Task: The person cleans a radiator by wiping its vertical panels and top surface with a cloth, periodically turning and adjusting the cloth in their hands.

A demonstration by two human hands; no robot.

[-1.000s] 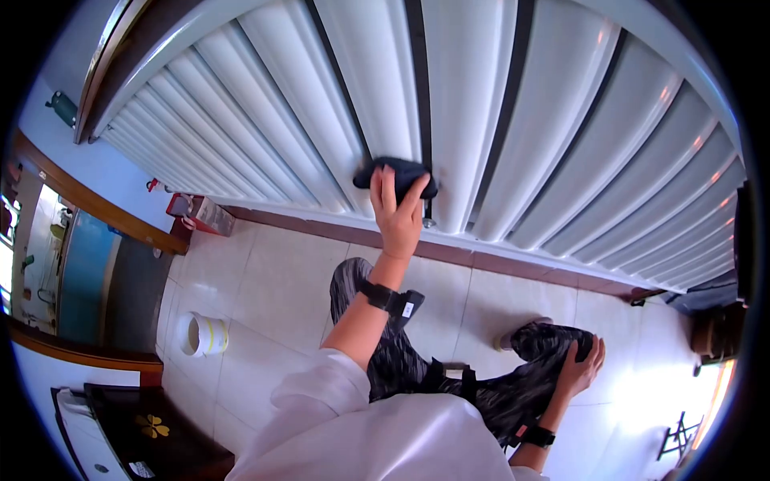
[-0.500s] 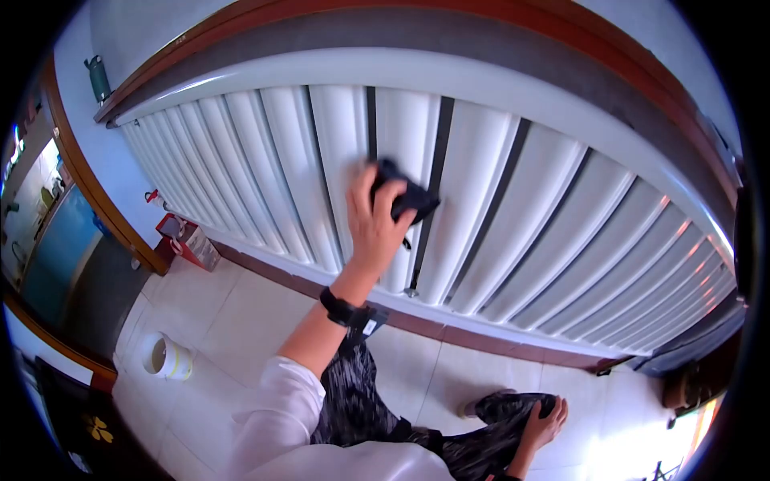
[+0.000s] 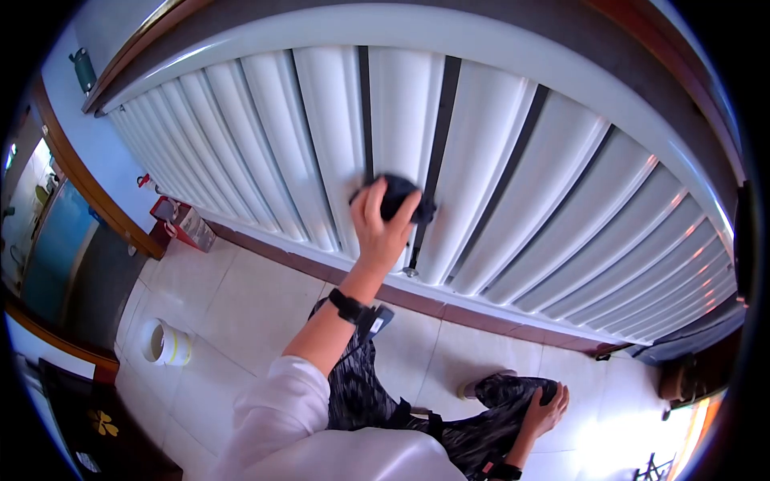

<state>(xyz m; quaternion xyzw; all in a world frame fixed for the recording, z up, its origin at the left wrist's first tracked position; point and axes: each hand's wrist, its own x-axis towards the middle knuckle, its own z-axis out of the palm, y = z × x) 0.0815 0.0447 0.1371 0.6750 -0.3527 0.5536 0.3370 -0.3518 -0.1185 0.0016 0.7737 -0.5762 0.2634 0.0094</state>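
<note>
My left hand (image 3: 382, 227) is closed on a dark cloth (image 3: 401, 199) and presses it against the lower middle of a white radiator (image 3: 409, 104) with upright columns. The cloth lies over a column and the dark gaps beside it; the palm side of the hand is hidden. On the right, my right hand (image 3: 547, 410) rests on my bent knee (image 3: 509, 390), fingers spread over the patterned trousers, holding nothing.
A white bucket (image 3: 167, 343) stands on the tiled floor (image 3: 233, 321) at left. Near the radiator's left end is a red box (image 3: 191, 226). A green bottle (image 3: 83, 70) is at upper left, and a dark cabinet (image 3: 80, 417) at lower left.
The view has tilted up, showing more of the radiator's top. My left hand and the cloth have moved from near the radiator's bottom edge to higher on the columns. My right hand stays on the knee.
</note>
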